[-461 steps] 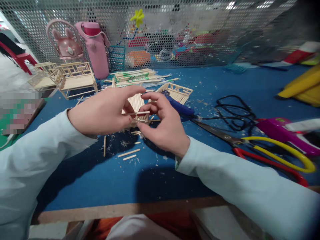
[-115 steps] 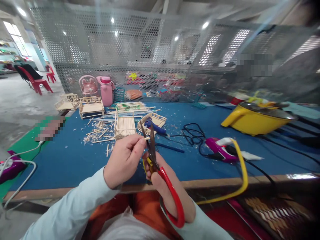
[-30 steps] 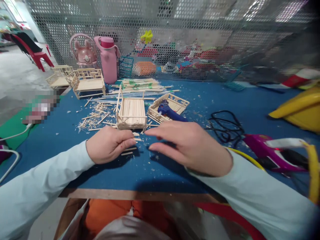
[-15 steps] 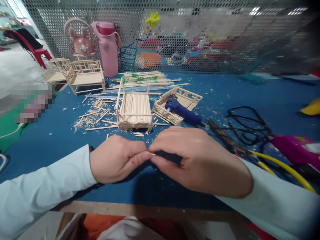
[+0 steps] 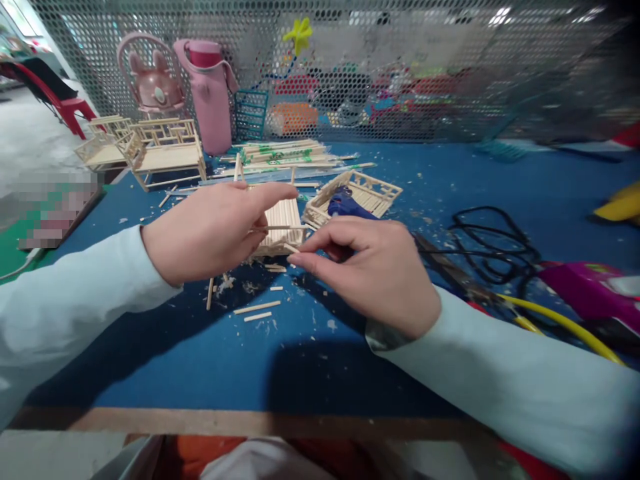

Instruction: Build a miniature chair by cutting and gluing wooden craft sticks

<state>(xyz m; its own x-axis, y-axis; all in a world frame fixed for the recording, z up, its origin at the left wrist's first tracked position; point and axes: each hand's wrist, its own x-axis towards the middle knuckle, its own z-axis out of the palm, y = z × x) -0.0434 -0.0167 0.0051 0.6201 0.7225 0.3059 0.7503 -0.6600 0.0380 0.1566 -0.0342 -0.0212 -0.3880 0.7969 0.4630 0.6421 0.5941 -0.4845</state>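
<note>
A pink bottle (image 5: 213, 110) with a carrying strap stands before a perforated metal screen (image 5: 360, 40), between 1 pink rabbit-eared item (image 5: 157, 88) and a teal rack (image 5: 251, 112). Far left is 1 red plastic chair (image 5: 75, 109); at right, a purple power strip (image 5: 580, 287).

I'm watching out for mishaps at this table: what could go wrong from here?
The short stick is held in a pinch by the right hand, so it might slip. The left hand sits close over the slatted stick model and could knock it. The blue glue gun rests on the neighboring railed stick model, close beyond the right hand; a bump might shift it.
</note>
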